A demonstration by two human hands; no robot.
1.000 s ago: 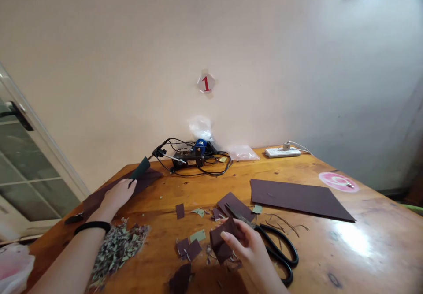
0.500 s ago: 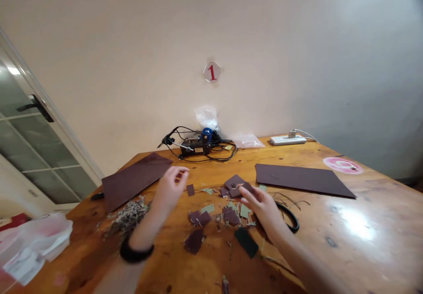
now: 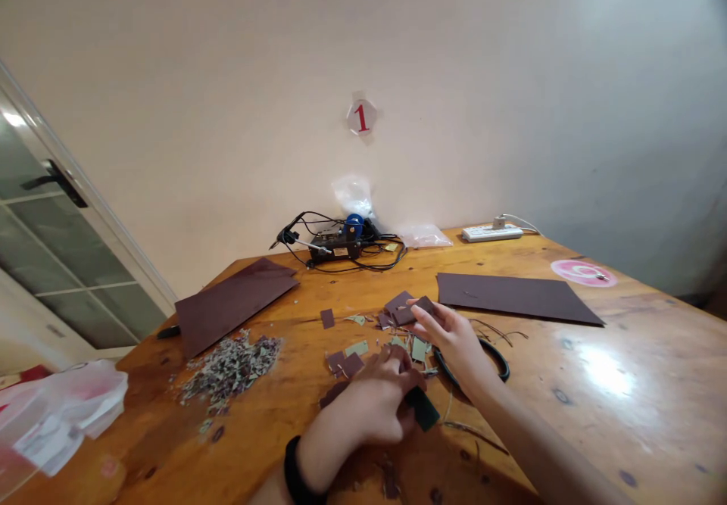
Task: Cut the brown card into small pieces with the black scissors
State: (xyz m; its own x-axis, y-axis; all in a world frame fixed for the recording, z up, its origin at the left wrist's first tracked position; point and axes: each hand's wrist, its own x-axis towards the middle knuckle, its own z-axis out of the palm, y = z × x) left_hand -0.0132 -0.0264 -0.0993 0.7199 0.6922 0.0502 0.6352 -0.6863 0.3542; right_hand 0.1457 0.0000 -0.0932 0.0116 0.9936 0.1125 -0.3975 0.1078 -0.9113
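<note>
My right hand (image 3: pixel 451 336) pinches a small dark brown piece of sandpaper (image 3: pixel 422 307) between thumb and fingers, above a few more brown pieces (image 3: pixel 397 305). My left hand (image 3: pixel 386 391) reaches down into the cut scraps, its fingers curled together. Whatever its fingertips hold is hidden beneath the hand. Close by its right side lies a dark green piece (image 3: pixel 423 409). Brown and pale green scraps (image 3: pixel 357 348) surround it, and one small brown rectangle (image 3: pixel 327 318) lies apart. Under my right wrist a black loop, like a scissors handle (image 3: pixel 500 361), is partly covered.
Large brown sheets lie at left (image 3: pixel 235 304) and right (image 3: pixel 519 297). A heap of fine shreds (image 3: pixel 232 369) sits left of the hands. At the back are a black soldering device with cables (image 3: pixel 338 244) and a power strip (image 3: pixel 491 232). A plastic bag (image 3: pixel 73 414) occupies the left edge.
My left hand has come from above the left heap, down and right onto the scraps in the middle, uncovering the heap. My right hand stays nearly in place with its brown piece.
</note>
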